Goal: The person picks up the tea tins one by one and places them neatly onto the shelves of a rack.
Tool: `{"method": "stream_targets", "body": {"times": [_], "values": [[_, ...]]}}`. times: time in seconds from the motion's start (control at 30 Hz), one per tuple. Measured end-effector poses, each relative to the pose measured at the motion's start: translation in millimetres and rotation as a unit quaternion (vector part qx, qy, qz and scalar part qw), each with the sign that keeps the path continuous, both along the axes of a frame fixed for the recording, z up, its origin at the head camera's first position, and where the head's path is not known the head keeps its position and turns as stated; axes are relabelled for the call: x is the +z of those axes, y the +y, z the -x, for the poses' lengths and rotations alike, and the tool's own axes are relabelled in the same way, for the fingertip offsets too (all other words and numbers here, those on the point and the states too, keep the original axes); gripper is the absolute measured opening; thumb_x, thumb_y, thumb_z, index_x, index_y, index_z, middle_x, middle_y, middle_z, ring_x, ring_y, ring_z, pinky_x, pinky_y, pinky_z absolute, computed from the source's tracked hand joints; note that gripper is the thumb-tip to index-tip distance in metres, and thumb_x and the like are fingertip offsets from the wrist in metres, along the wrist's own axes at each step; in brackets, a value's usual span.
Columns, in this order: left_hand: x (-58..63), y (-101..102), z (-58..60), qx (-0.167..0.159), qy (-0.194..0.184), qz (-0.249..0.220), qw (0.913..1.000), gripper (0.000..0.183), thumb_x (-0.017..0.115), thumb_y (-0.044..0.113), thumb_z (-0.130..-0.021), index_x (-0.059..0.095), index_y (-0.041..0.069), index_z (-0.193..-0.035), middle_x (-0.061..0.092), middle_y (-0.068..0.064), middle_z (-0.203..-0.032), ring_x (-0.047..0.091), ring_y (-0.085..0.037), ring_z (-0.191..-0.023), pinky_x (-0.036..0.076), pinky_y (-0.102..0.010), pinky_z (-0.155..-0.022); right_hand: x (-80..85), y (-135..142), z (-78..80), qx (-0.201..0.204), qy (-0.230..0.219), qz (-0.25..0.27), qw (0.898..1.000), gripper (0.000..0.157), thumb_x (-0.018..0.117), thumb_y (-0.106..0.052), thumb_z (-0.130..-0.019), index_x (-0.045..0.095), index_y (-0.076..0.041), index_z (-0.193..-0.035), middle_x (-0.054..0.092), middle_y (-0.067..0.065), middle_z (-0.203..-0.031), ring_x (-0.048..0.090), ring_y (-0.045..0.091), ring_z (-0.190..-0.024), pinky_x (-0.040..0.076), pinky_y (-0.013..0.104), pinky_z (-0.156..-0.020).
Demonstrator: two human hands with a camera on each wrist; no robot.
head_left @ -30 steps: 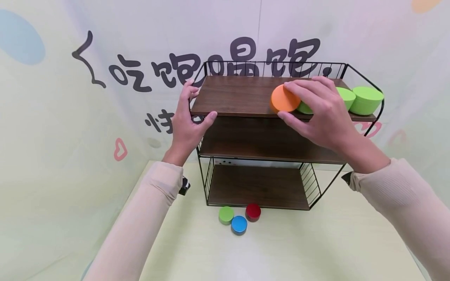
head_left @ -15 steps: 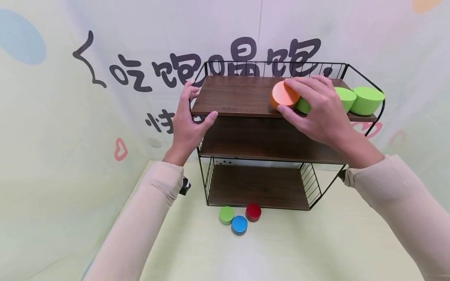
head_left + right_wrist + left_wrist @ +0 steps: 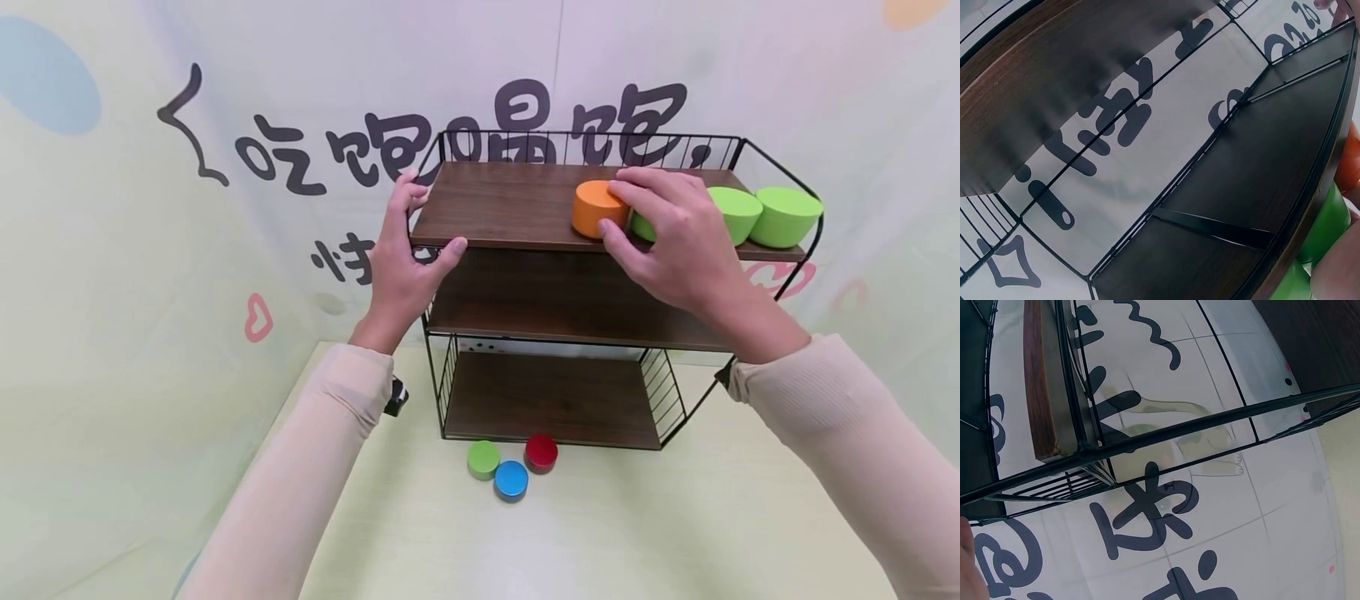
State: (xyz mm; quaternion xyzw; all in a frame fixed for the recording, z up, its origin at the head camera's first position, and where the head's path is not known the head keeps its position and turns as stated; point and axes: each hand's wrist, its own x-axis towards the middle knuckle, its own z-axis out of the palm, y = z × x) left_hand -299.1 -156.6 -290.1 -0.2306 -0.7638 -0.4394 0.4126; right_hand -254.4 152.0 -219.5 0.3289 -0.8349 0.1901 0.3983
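In the head view my left hand (image 3: pixel 407 258) grips the left end of the three-tier rack (image 3: pixel 517 204), thumb at the front edge of the top board, fingers round the side frame. My right hand (image 3: pixel 678 237) holds the right side of an orange round container (image 3: pixel 596 210), thumb in front and fingers over the rim; it stands upright on the top board. Behind those fingers a green container (image 3: pixel 643 227) is partly hidden. Two more green containers (image 3: pixel 783 217) stand to the right. The right wrist view catches the orange container (image 3: pixel 1349 165) at its edge.
Three small round tins, green (image 3: pixel 483 459), blue (image 3: pixel 512 481) and red (image 3: pixel 541 452), sit on the pale table (image 3: pixel 600 533) before the rack. Black wire rails (image 3: pixel 547 148) edge the top board. A printed curtain (image 3: pixel 225 333) hangs close behind and left.
The orange container was tilted toward me and now stands upright, slightly further left. My right hand has shifted slightly with it. My left hand keeps its grip on the rack.
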Motion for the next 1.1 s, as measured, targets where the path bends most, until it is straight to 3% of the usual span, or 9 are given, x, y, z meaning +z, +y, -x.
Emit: {"method": "stream_targets", "body": {"times": [0.13, 0.4, 0.6, 0.77, 1.1], "values": [[0.3, 0.1, 0.2, -0.001, 0.002, 0.001, 1.0000, 0.064, 0.073, 0.037, -0.082, 0.046, 0.008, -0.131, 0.040, 0.006, -0.155, 0.051, -0.008, -0.126, 0.044, -0.041, -0.094, -0.5, 0.3, 0.2, 0.000, 0.003, 0.000, 1.000, 0.039, 0.067, -0.017, -0.089, 0.068, 0.004, -0.121, 0.065, 0.020, -0.124, 0.058, 0.039, -0.117, 0.039, 0.049, -0.102], [0.7, 0.2, 0.7, 0.003, -0.004, 0.006, 1.0000, 0.063, 0.073, 0.038, -0.082, 0.046, 0.012, -0.133, 0.037, 0.017, -0.154, 0.050, -0.014, -0.129, 0.043, -0.043, -0.096, 1.5, 2.9, -3.9, 0.019, 0.000, 0.020, 1.000, 0.039, 0.067, -0.014, -0.088, 0.067, 0.001, -0.124, 0.063, 0.019, -0.128, 0.056, 0.036, -0.122, 0.037, 0.048, -0.104], [0.3, 0.4, -0.2, 0.000, 0.001, 0.004, 1.0000, 0.063, 0.073, 0.037, -0.082, 0.046, 0.011, -0.133, 0.038, 0.013, -0.154, 0.050, -0.010, -0.128, 0.044, -0.041, -0.095, 0.8, 2.6, -9.7, 0.048, 0.050, 0.033, 0.997, 0.040, 0.061, -0.021, -0.091, 0.066, 0.003, -0.123, 0.063, 0.021, -0.126, 0.054, 0.037, -0.122, 0.037, 0.049, -0.105], [0.9, 0.4, 0.3, -0.002, 0.000, 0.002, 1.0000, 0.063, 0.073, 0.037, -0.082, 0.046, 0.011, -0.133, 0.038, 0.015, -0.154, 0.051, -0.017, -0.128, 0.043, -0.040, -0.096, -7.5, -0.6, -18.4, 0.075, 0.089, 0.076, 0.990, 0.039, 0.063, -0.021, -0.086, 0.069, 0.003, -0.117, 0.065, 0.022, -0.122, 0.057, 0.039, -0.117, 0.038, 0.048, -0.104], [0.9, -0.3, -0.6, 0.001, -0.006, 0.003, 1.0000, 0.063, 0.072, 0.038, -0.082, 0.045, 0.011, -0.132, 0.038, 0.014, -0.154, 0.050, -0.008, -0.127, 0.044, -0.040, -0.095, -35.0, -3.2, -37.2, 0.100, 0.130, 0.094, 0.982, 0.040, 0.058, -0.027, -0.091, 0.069, 0.004, -0.113, 0.066, 0.023, -0.118, 0.059, 0.043, -0.105, 0.039, 0.045, -0.103]]}}
